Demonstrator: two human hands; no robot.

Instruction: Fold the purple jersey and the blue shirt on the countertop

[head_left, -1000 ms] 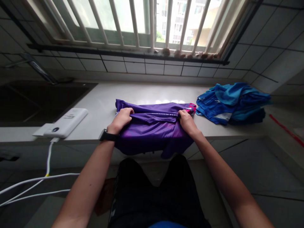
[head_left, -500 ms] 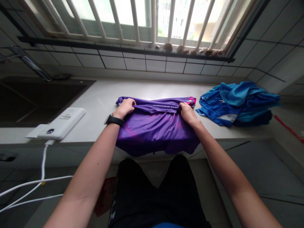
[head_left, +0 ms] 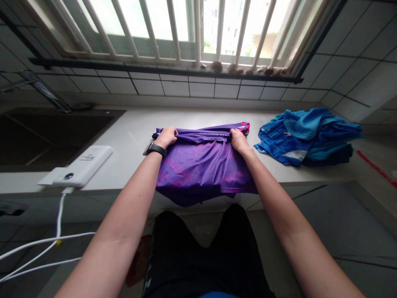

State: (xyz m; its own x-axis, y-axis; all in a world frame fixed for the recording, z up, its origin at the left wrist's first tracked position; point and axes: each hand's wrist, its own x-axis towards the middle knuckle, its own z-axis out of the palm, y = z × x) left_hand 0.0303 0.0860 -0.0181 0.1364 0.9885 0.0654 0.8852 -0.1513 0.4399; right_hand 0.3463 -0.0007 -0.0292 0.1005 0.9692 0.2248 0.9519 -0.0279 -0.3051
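Left hand [head_left: 166,137] and right hand [head_left: 239,140] had shifted the gathered edge of the purple cloth [head_left: 198,165] nearer the window [head_left: 197,33], each pinching that edge; the cloth lay on the counter [head_left: 130,140] below. Folding seemed in hand, the next move calling for even grips. White lettering [head_left: 214,134] there was unreadable, like print on the device [head_left: 89,165] toward the window's left end; blue clothes [head_left: 310,134] lay toward its right.

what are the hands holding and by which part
A purple garment, gripped at its gathered far fold: left hand near the left end, right hand toward the right.
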